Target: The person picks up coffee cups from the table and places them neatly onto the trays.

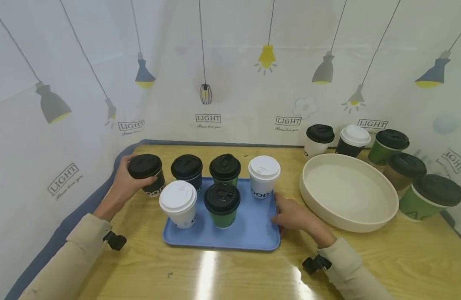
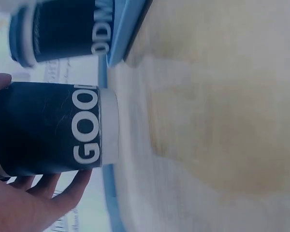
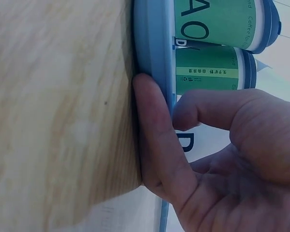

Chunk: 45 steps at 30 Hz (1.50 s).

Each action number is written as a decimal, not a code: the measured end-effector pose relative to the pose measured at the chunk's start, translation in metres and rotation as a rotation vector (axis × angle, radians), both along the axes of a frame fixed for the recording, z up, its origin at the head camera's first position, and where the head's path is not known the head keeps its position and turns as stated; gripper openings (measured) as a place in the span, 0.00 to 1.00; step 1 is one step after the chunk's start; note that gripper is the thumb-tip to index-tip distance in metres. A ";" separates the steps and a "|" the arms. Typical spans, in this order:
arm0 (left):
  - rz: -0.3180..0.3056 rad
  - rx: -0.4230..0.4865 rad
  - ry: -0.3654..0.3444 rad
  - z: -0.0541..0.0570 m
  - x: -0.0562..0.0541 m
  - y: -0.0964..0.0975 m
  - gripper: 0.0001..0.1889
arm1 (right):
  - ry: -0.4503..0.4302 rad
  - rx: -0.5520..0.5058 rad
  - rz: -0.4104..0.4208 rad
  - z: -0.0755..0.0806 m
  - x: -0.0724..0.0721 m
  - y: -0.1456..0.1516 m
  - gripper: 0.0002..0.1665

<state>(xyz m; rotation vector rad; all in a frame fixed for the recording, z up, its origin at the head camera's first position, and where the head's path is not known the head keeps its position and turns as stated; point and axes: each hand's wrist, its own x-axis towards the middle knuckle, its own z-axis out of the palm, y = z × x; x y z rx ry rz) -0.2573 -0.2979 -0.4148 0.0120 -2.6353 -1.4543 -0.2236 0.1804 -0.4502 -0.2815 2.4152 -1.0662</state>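
Observation:
In the head view my left hand (image 1: 126,180) grips a black paper coffee cup (image 1: 154,188) with a black lid, left of the blue tray (image 1: 253,233). The left wrist view shows fingers curled round this black cup (image 2: 48,128); whether its base touches the table I cannot tell. My right hand (image 1: 295,214) pinches the tray's right rim, one finger low along the tray's side (image 3: 152,48) in the right wrist view. On the tray stand a white-lidded white cup (image 1: 182,214), a green cup (image 1: 223,217), another white cup (image 1: 262,183), a dark cup (image 1: 193,179) and a second green cup (image 1: 230,180).
A round cream basin (image 1: 350,221) sits right of the tray. Behind and beside it stand several lidded cups, among them a white cup (image 1: 314,146), a black cup (image 1: 347,148) and a green cup (image 1: 414,204). A lamp-printed curtain (image 1: 241,96) closes off the table's back.

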 end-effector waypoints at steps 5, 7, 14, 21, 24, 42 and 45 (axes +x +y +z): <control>-0.030 -0.097 0.125 0.005 0.038 -0.001 0.52 | 0.000 0.005 0.007 0.000 -0.001 0.002 0.55; -0.058 -0.141 0.160 0.007 0.052 -0.002 0.51 | 0.003 0.003 0.010 -0.001 -0.001 0.003 0.54; -0.223 -0.158 0.267 0.015 0.085 0.005 0.49 | 0.017 0.011 0.010 -0.001 0.000 0.006 0.55; -0.464 -0.012 0.296 0.023 0.104 0.036 0.50 | 0.009 -0.001 0.015 -0.002 0.000 0.009 0.55; -0.522 -0.015 0.310 0.028 0.110 0.052 0.51 | 0.018 -0.006 0.018 -0.002 0.001 0.008 0.55; -0.669 0.207 0.246 0.018 0.129 0.122 0.51 | 0.011 -0.024 0.008 -0.001 -0.001 0.010 0.54; -0.658 0.249 0.221 0.008 0.129 0.147 0.51 | -0.003 -0.034 0.001 -0.004 -0.001 0.010 0.53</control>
